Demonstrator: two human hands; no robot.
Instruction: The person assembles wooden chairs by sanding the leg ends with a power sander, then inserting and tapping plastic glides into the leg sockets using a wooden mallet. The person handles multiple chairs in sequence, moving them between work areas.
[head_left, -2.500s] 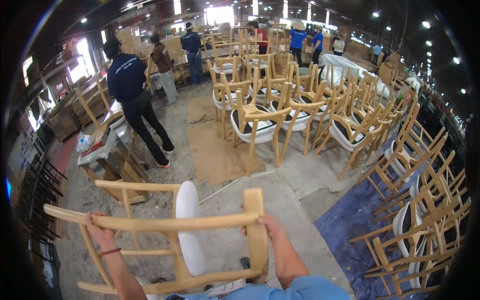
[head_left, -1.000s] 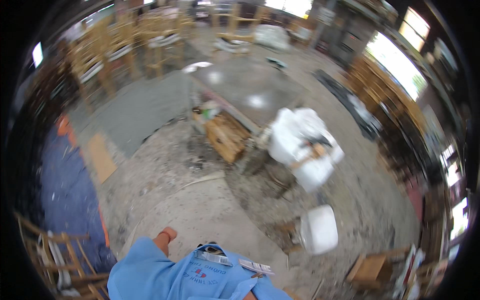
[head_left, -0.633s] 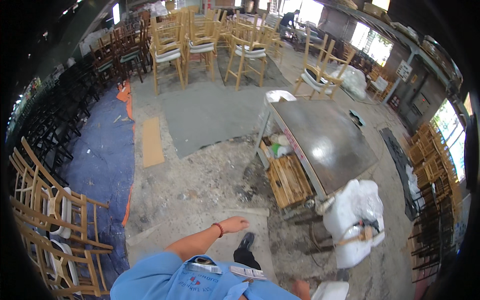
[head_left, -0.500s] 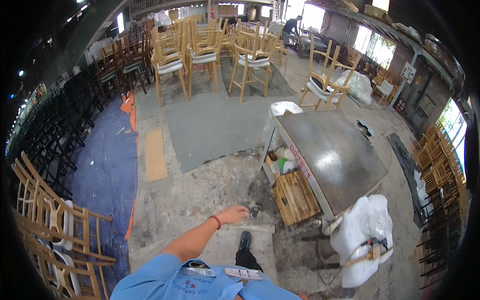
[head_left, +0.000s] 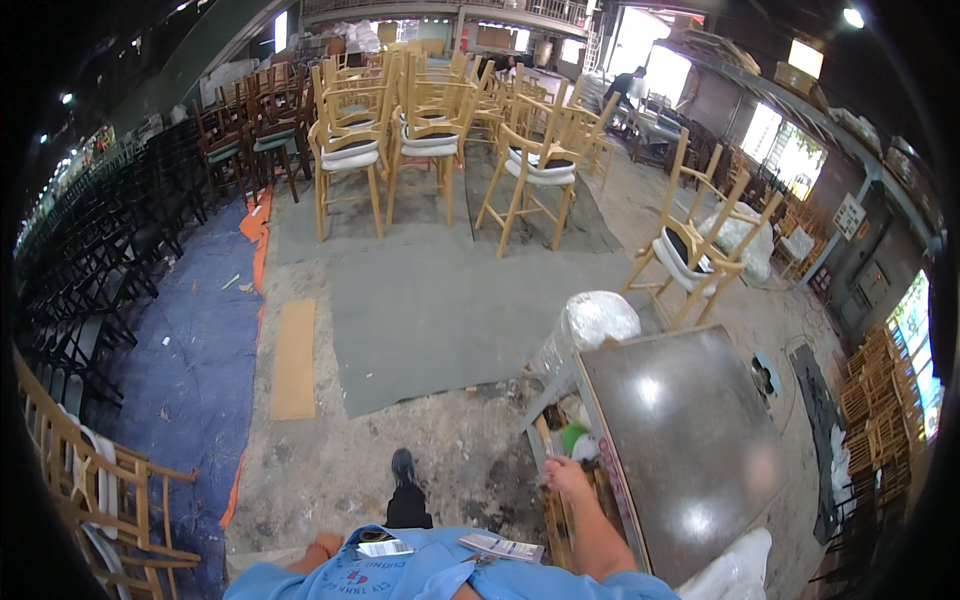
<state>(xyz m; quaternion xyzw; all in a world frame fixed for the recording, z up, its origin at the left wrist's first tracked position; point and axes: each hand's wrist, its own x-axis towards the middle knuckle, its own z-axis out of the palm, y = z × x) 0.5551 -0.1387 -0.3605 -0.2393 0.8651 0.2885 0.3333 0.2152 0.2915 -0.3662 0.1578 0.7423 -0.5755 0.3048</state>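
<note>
My right hand (head_left: 567,478) reaches forward to the left edge of a dark metal-topped table (head_left: 690,450). It rests at a wooden crate (head_left: 556,500) tucked under that edge, fingers curled; whether it grips anything is unclear. In the crate lie a green object (head_left: 572,437) and some scraps. Only a small part of my left hand (head_left: 322,550) shows, low against my blue shirt, with nothing visible in it. My dark shoe (head_left: 404,492) stands on the rough concrete floor between the two hands.
A plastic-wrapped bundle (head_left: 596,320) leans at the table's far corner. Light wooden bar chairs (head_left: 430,130) stand in a group ahead, and one (head_left: 695,245) stands apart on the right. Dark chairs (head_left: 90,260) line the left over a blue tarp (head_left: 190,340). A grey mat (head_left: 430,310) and a plank (head_left: 293,358) lie on the floor. A person (head_left: 628,88) stands far back.
I put down the chair I carried and turned around. The view has swung toward the table; my left arm has drawn back to my body and my right hand has come to the crate.
</note>
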